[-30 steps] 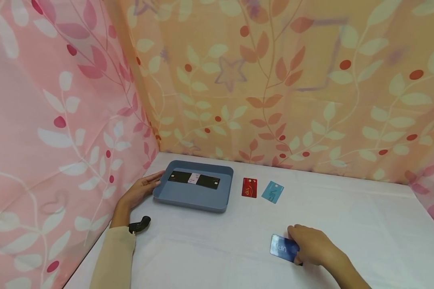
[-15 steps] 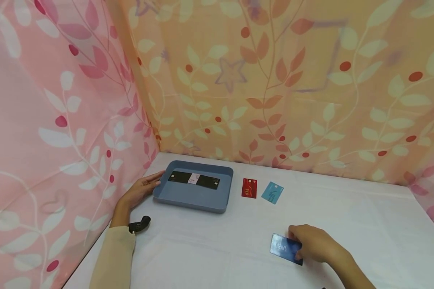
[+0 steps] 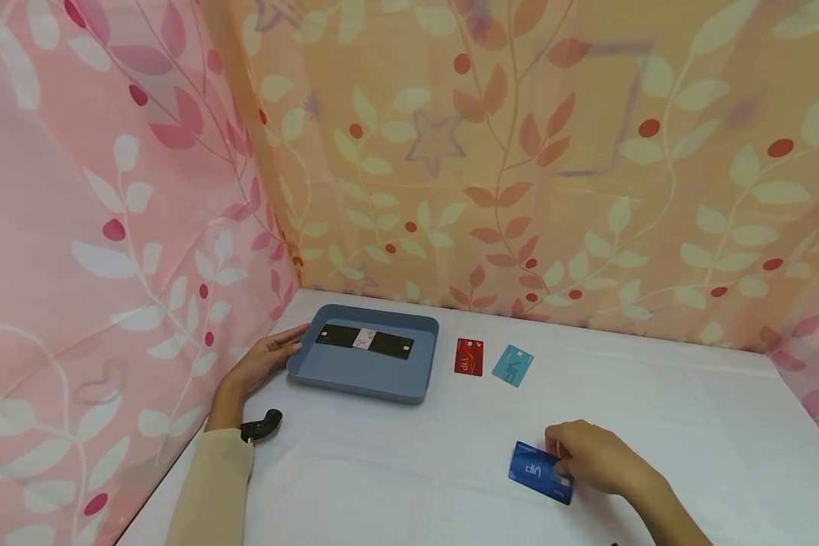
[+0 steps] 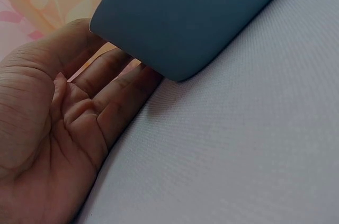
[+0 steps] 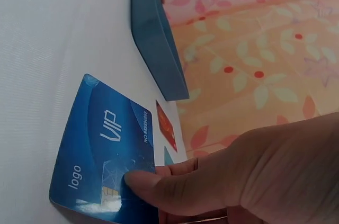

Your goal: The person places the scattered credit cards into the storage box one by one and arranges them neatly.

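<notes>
My right hand (image 3: 597,457) pinches a dark blue VIP card (image 3: 538,472) by its chip end, low over the front right of the white table. In the right wrist view the thumb lies on the face of the card (image 5: 103,150), beside the gold chip, and the other fingers are behind it. At the left, my left hand (image 3: 262,360) rests with relaxed fingers against the left wall of a blue-grey tray (image 3: 355,387). The left wrist view shows its fingers (image 4: 114,89) reaching along the tray's outer side. Two black cards (image 3: 391,345) joined by a pale band (image 3: 365,339) lie in the tray.
A red VIP card (image 3: 469,357) and a light blue VIP card (image 3: 513,365) lie flat to the right of the tray. Floral cloth walls stand behind the table (image 3: 382,470) and along its left side. A black strap mount (image 3: 262,426) sticks out from the left wrist.
The blue card has turned in my right fingers, so its face and chip show more plainly. My left hand and the tray have stayed in place.
</notes>
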